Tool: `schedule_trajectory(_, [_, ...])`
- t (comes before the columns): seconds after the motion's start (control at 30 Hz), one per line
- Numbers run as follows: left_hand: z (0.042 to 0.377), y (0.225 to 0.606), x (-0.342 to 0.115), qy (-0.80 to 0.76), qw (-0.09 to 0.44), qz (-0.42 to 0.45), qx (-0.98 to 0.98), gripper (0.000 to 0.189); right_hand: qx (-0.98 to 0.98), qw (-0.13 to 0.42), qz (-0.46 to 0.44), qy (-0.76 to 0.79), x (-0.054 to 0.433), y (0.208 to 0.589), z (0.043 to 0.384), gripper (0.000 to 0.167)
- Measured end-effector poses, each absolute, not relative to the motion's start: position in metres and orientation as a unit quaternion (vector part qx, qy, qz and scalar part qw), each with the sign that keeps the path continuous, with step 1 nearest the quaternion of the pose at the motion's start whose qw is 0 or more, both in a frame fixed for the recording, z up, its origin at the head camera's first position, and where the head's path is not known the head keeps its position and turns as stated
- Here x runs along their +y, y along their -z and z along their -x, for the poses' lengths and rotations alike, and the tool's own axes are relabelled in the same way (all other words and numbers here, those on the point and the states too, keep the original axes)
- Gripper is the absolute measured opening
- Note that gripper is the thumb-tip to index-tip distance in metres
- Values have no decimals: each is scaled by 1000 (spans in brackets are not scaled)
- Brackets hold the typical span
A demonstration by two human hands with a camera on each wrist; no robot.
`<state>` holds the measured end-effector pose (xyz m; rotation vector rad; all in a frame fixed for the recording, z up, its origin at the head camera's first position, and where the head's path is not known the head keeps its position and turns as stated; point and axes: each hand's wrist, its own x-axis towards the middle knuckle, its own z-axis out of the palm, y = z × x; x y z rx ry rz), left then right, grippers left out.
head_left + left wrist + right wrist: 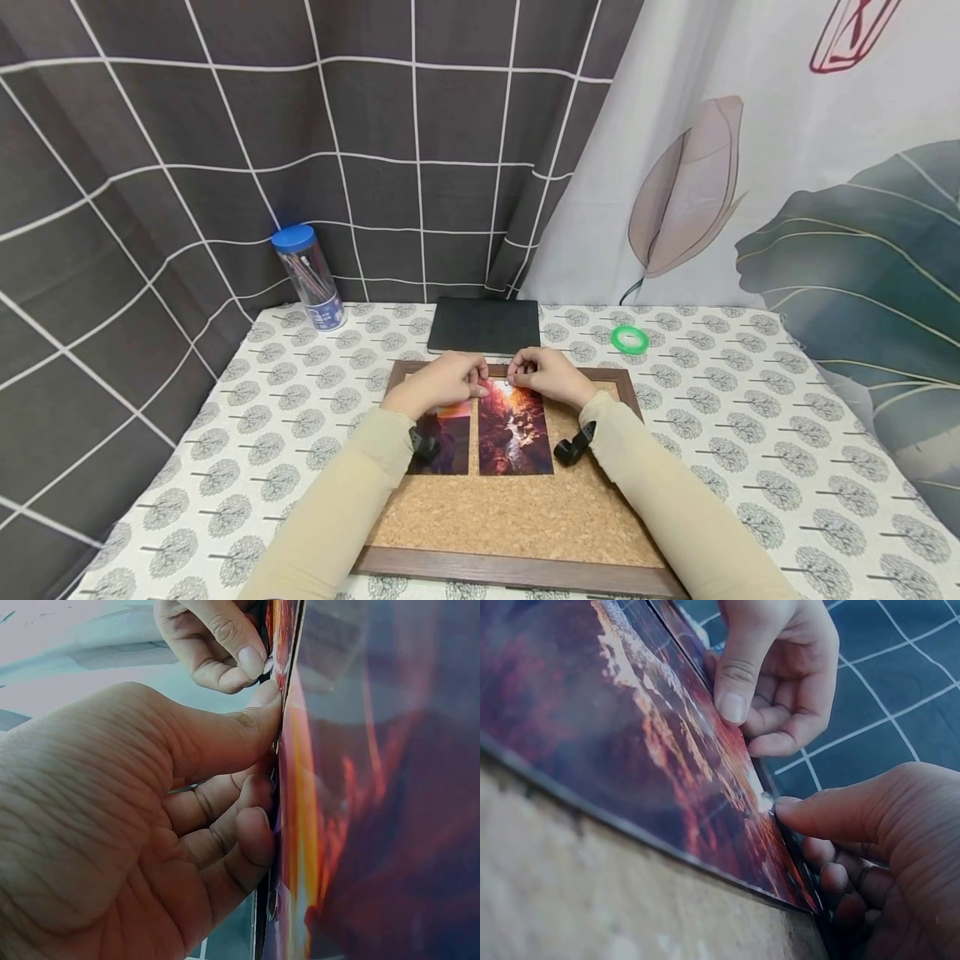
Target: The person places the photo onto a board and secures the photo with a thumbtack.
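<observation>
A red-orange forest stream photo (516,429) lies on a framed cork board (517,521). At its upper left corner, my left hand (447,383) pinches the top edge, thumb on the printed face and the other fingers curled. My right hand (551,375) holds a small shiny thumbtack (765,801) at the middle of the top edge, the thumb tip against it. Beside it, a dark sunset photo (444,446) is partly covered by my left hand and wrist camera. Another small tack (272,904) shows at that photo's top edge in the left wrist view.
Behind the board lies a black flat case (483,325). A clear tube with a blue lid (311,279) stands at the back left, and a green tape roll (629,339) lies at the back right. Curtains hang behind the tree-patterned tablecloth (750,450).
</observation>
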<state>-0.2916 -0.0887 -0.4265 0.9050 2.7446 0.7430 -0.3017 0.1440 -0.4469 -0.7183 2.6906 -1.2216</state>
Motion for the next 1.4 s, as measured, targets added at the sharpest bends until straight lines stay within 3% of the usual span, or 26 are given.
schedule_trajectory(1.13, [290,424,-92,-243,84,-310,916,17,880,47,265,392,148,449,305,5])
schedule_trajectory(1.4, [295,416,-104,-247,69,-305,917,21,890,42,262,372,157,431,303,12])
